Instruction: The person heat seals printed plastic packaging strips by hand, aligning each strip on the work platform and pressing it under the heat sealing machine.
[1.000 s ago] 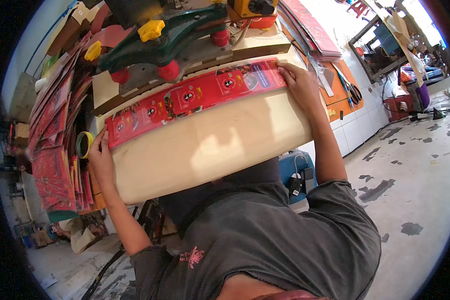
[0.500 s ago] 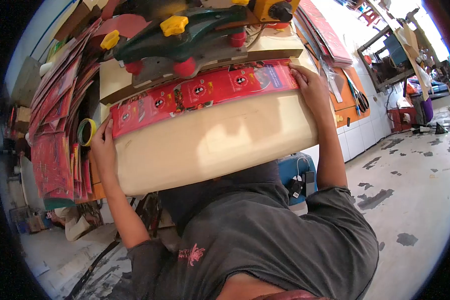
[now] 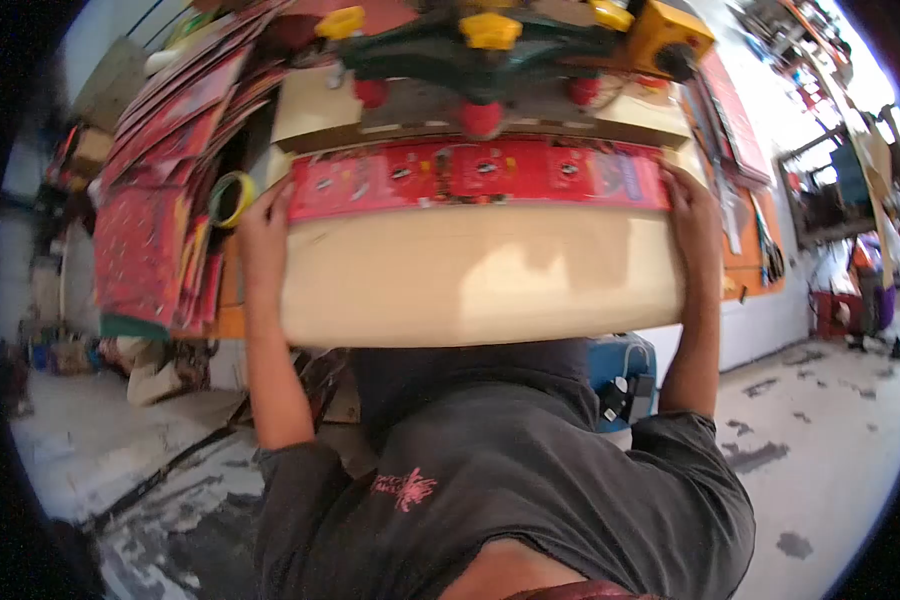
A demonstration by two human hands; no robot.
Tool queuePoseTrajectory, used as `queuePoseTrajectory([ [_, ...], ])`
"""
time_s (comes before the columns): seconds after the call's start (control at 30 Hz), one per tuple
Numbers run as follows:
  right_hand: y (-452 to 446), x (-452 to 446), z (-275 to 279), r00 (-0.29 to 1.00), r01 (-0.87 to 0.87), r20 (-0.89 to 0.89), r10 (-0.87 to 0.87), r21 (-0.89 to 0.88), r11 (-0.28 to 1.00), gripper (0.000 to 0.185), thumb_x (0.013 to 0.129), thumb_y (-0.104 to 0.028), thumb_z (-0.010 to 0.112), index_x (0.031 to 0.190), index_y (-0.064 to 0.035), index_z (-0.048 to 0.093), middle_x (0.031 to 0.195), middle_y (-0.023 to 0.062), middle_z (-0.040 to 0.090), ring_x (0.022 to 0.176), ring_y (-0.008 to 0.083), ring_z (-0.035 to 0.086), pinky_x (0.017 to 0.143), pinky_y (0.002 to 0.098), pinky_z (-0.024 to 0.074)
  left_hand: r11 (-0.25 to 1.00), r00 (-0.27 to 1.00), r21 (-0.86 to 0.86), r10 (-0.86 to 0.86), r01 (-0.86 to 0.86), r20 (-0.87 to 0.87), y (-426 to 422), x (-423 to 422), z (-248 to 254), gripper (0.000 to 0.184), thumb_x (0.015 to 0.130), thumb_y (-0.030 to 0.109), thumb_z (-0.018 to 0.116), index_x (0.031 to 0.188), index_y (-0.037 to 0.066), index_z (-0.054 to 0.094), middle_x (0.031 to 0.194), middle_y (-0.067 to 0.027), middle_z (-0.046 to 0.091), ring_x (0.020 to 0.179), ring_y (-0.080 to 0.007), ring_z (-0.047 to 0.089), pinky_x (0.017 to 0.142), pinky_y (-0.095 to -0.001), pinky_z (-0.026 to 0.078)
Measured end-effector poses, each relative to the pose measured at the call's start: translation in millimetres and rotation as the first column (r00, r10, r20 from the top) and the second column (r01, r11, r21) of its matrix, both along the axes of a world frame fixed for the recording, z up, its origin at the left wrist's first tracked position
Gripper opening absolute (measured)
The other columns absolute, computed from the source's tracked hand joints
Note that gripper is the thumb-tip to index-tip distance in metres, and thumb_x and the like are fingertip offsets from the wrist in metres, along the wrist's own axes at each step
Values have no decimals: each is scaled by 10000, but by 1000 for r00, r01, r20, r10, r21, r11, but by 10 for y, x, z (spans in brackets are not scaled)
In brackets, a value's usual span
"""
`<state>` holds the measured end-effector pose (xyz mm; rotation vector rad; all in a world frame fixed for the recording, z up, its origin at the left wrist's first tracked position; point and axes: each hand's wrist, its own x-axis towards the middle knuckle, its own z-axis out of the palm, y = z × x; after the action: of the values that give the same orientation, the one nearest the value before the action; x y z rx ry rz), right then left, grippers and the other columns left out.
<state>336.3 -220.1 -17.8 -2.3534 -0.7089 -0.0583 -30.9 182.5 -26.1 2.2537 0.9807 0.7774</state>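
Observation:
A long red printed plastic strip, with round logos and food pictures, lies across the back of a cream, rounded work surface. My left hand is closed at the strip's left end, its fingertips at the edge. At the opposite end, my right hand grips the right edge in the same way. Just beyond the strip stands a machine with a dark green clamp frame, yellow knobs and red feet. The strip's far edge lies along the machine's cream front ledge. Blur hides the exact finger contact.
Stacked red printed sheets lean at the left, beside a yellow tape roll. More red sheets lie at the right, near scissors. A yellow control box sits at the back right. A blue stool is below.
The view has turned, so the machine and strip appear further right and more level. Both hands stay at the strip's ends, which looks straighter along the ledge.

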Motion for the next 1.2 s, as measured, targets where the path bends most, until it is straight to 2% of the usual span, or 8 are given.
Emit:
queuePoseTrajectory([
  [0.27, 36, 1, -4, 1000, -9, 12, 9, -4, 1000, 352, 1024, -305, 588, 1248, -60, 707, 1135, 207, 730, 1082, 304, 704, 952, 390, 501, 998, 997, 21, 61, -62, 35, 46, 27, -58, 328, 1000, 321, 619, 1204, 93, 736, 1071, -225, 725, 991, -342, 711, 889, -360, 518],
  [0.4, 46, -14, -9, 1000, -26, 5, 26, 35, 999, 370, 1028, -311, 587, 1250, -40, 704, 1159, 212, 725, 1100, 302, 696, 971, 388, 497, 997, 996, -6, 76, -76, 42, 29, 31, -32, 336, 998, 327, 624, 1201, 84, 735, 1074, -227, 724, 985, -330, 717, 880, -361, 519],
  [0.47, 51, -26, 1, 1000, -29, 3, 29, 36, 999, 373, 1028, -315, 589, 1254, -40, 702, 1163, 207, 726, 1104, 294, 696, 975, 384, 496, 995, 996, -40, 88, -90, -29, -5, 43, 45, 351, 1017, 272, 609, 1226, 9, 709, 1152, -193, 737, 1067, -229, 706, 953, -317, 495],
  [0.6, 28, 18, -19, 1000, -21, -18, 21, 16, 1000, 380, 1028, -325, 590, 1269, -52, 697, 1165, 190, 732, 1108, 273, 696, 978, 373, 497, 996, 996, -32, 83, -84, -21, 35, 40, 2, 352, 1017, 278, 611, 1218, 8, 713, 1146, -193, 737, 1058, -233, 709, 945, -323, 501],
  [0.67, 37, -14, 7, 1000, -27, -10, 27, 26, 999, 381, 1029, -327, 589, 1273, -56, 696, 1156, 195, 733, 1100, 271, 698, 971, 372, 499, 995, 995, 11, 97, -97, -3, 55, 36, -37, 331, 995, 314, 627, 1186, 67, 739, 1057, -226, 727, 962, -331, 719, 870, -356, 522],
  [0.8, 51, -72, 74, 1000, -19, -15, 19, 6, 1000, 381, 1028, -333, 588, 1278, -66, 694, 1127, 209, 734, 1071, 267, 708, 947, 371, 507, 997, 995, 28, 66, -68, 74, 72, 46, -100, 317, 994, 290, 628, 1185, 61, 738, 1063, -229, 726, 957, -333, 719, 866, -357, 525],
  [0.9, 30, -25, 16, 1000, -25, 19, 25, 16, 1000, 369, 1025, -338, 591, 1279, -92, 698, 1114, 204, 735, 1056, 284, 713, 933, 378, 510, 998, 998, -8, 59, -59, 3, 33, 40, -4, 345, 1015, 261, 610, 1223, 3, 708, 1152, -210, 728, 1068, -256, 709, 947, -334, 502],
  [1.2, 24, -29, 14, 999, -3, 44, 5, -26, 1000, 375, 1027, -380, 570, 1269, -130, 710, 1126, 193, 731, 1065, 313, 709, 912, 392, 518, 997, 996, 33, 73, -75, 43, -3, 48, -2, 304, 1003, 244, 617, 1184, 26, 728, 1071, -236, 721, 988, -340, 717, 875, -362, 523],
])
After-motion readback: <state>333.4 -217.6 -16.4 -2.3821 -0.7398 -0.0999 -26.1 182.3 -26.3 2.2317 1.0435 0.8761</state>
